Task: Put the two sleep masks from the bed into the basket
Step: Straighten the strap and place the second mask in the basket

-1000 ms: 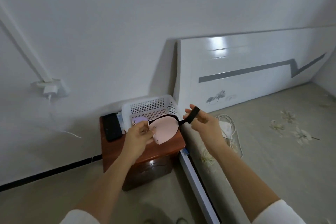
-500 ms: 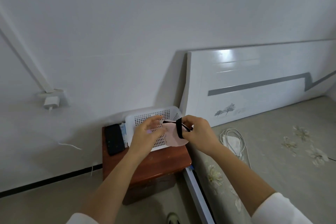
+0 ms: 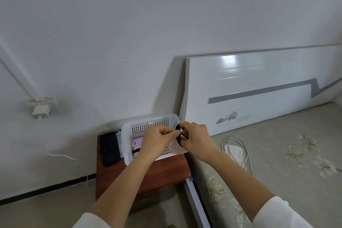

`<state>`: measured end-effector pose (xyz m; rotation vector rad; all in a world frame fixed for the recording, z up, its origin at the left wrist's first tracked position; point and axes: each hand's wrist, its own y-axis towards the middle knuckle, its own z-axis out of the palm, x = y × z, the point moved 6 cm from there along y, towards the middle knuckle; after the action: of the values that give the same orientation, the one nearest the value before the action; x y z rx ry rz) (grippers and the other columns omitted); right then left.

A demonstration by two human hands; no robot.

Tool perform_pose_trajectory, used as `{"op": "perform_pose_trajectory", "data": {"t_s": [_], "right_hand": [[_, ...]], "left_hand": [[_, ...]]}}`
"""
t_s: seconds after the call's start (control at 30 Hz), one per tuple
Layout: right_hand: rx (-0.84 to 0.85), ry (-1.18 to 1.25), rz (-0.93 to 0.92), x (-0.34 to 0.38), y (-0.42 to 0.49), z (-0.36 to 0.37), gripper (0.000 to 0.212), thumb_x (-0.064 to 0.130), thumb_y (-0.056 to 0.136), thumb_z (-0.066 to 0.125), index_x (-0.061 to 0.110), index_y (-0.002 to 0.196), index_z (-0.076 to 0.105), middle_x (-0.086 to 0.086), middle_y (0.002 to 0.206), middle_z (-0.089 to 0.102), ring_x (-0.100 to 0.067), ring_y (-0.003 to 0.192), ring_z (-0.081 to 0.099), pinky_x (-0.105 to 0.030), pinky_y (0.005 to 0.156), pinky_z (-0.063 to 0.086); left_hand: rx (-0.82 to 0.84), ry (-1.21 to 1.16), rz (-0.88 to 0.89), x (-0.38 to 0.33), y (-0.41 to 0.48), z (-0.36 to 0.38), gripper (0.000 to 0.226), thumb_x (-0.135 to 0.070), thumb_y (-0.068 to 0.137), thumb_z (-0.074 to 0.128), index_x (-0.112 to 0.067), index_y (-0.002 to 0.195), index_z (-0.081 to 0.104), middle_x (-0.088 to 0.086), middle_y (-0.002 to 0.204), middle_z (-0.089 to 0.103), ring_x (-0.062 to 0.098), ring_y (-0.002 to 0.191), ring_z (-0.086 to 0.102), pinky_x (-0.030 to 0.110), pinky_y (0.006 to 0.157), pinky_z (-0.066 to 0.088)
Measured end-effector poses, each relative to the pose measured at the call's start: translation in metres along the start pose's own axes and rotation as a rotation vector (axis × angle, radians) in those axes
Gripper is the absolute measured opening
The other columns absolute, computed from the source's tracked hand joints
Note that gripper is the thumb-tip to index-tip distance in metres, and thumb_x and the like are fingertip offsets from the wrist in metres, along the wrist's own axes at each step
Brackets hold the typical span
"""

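Both hands, left (image 3: 159,138) and right (image 3: 196,138), grip a pink mask (image 3: 176,147) by its black strap above the right end of the white basket (image 3: 148,123) on the counter (image 3: 166,170). A purple mask (image 3: 137,143) lies inside the basket, left of the hands; a phone (image 3: 109,149) sits just left of the basket.

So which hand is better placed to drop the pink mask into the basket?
Probably the right hand: it grips the pink mask and its strap at the basket's right edge. The left hand only pinches the strap, over the purple mask.
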<state>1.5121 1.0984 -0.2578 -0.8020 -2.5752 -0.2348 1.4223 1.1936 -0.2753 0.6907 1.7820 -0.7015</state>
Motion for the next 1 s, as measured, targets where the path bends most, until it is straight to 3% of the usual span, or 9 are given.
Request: {"op": "perform_pose_trajectory", "data": {"t_s": [0.13, 0.23, 0.3, 0.4, 0.53, 0.67, 0.83, 0.93, 1.0], "right_hand": [[0.021, 0.019, -0.012, -0.005, 0.001, 0.002, 0.025, 0.018, 0.084, 0.056, 0.014, 0.109, 0.059, 0.004, 0.08, 0.056, -0.013, 0.073, 0.046, -0.027, 0.081, 0.029], [0.04, 0.119, 0.018, -0.012, 0.0, 0.001, 0.019, 0.018, 0.083, 0.059, 0.012, 0.099, 0.067, -0.001, 0.079, 0.067, -0.018, 0.073, 0.057, -0.031, 0.08, 0.042], [0.032, 0.216, 0.069, -0.021, 0.0, -0.002, 0.014, 0.022, 0.082, 0.064, 0.013, 0.086, 0.073, -0.005, 0.076, 0.072, -0.018, 0.068, 0.061, -0.031, 0.069, 0.047], [0.022, 0.36, 0.162, -0.037, 0.001, -0.01, 0.012, 0.024, 0.079, 0.072, 0.013, 0.08, 0.077, -0.001, 0.065, 0.07, -0.004, 0.053, 0.057, -0.016, 0.051, 0.045], [0.026, 0.464, 0.262, -0.058, 0.002, -0.015, 0.007, 0.011, 0.075, 0.076, 0.01, 0.082, 0.077, 0.01, 0.059, 0.066, 0.002, 0.049, 0.058, -0.007, 0.048, 0.042], [0.02, 0.63, 0.351, -0.075, 0.004, -0.02, 0.005, 0.007, 0.071, 0.078, 0.01, 0.075, 0.077, 0.004, 0.06, 0.068, -0.002, 0.054, 0.06, -0.012, 0.057, 0.046], [0.061, 0.78, 0.336, -0.072, 0.009, -0.017, 0.009, 0.003, 0.07, 0.079, 0.008, 0.078, 0.077, -0.004, 0.071, 0.073, -0.006, 0.065, 0.067, -0.015, 0.063, 0.052], [0.077, 0.854, 0.395, -0.077, 0.008, -0.01, 0.008, 0.007, 0.071, 0.079, 0.013, 0.077, 0.078, -0.008, 0.079, 0.074, -0.017, 0.076, 0.065, -0.032, 0.079, 0.054], [0.177, 0.877, 0.439, -0.111, 0.045, 0.011, 0.008, 0.007, 0.074, 0.077, 0.01, 0.081, 0.076, -0.008, 0.081, 0.073, -0.019, 0.078, 0.064, -0.033, 0.079, 0.054]], "left_hand": [[-0.003, 0.026, -0.025, 0.0, 0.003, 0.005, 0.013, -0.026, 0.078, 0.073, -0.015, 0.084, 0.078, -0.005, 0.076, 0.073, 0.0, 0.069, 0.062, 0.001, 0.055, 0.042], [-0.011, -0.03, -0.067, 0.0, 0.006, 0.005, 0.013, -0.022, 0.079, 0.072, -0.011, 0.08, 0.078, 0.0, 0.075, 0.073, 0.003, 0.065, 0.06, 0.005, 0.05, 0.043], [-0.043, -0.123, -0.132, 0.007, 0.009, 0.001, 0.013, -0.021, 0.08, 0.071, -0.01, 0.079, 0.076, -0.011, 0.056, 0.066, -0.002, 0.052, 0.056, 0.008, 0.047, 0.041], [-0.072, -0.231, -0.252, 0.022, 0.01, -0.003, 0.012, -0.021, 0.081, 0.07, -0.011, 0.079, 0.075, -0.014, 0.033, 0.048, 0.001, 0.04, 0.04, 0.017, 0.052, 0.036], [-0.111, -0.425, -0.367, 0.037, 0.01, -0.001, 0.019, -0.021, 0.08, 0.072, -0.02, 0.06, 0.072, -0.007, 0.039, 0.044, 0.008, 0.044, 0.04, 0.027, 0.062, 0.038], [-0.124, -0.497, -0.394, 0.045, 0.009, 0.001, 0.009, -0.019, 0.082, 0.07, -0.014, 0.075, 0.071, -0.004, 0.045, 0.048, 0.01, 0.05, 0.044, 0.027, 0.06, 0.041], [0.009, -0.378, -0.343, 0.041, 0.014, 0.006, 0.016, -0.022, 0.084, 0.067, -0.009, 0.093, 0.073, 0.007, 0.088, 0.067, 0.015, 0.08, 0.058, 0.032, 0.078, 0.052], [0.095, -0.403, -0.345, 0.043, 0.013, 0.008, 0.023, -0.023, 0.085, 0.066, -0.005, 0.1, 0.07, 0.01, 0.102, 0.072, 0.019, 0.097, 0.065, 0.035, 0.086, 0.056], [0.08, -0.434, -0.42, 0.055, 0.048, 0.03, 0.022, -0.023, 0.086, 0.065, -0.005, 0.098, 0.067, 0.011, 0.104, 0.072, 0.021, 0.099, 0.067, 0.038, 0.086, 0.056]]}}
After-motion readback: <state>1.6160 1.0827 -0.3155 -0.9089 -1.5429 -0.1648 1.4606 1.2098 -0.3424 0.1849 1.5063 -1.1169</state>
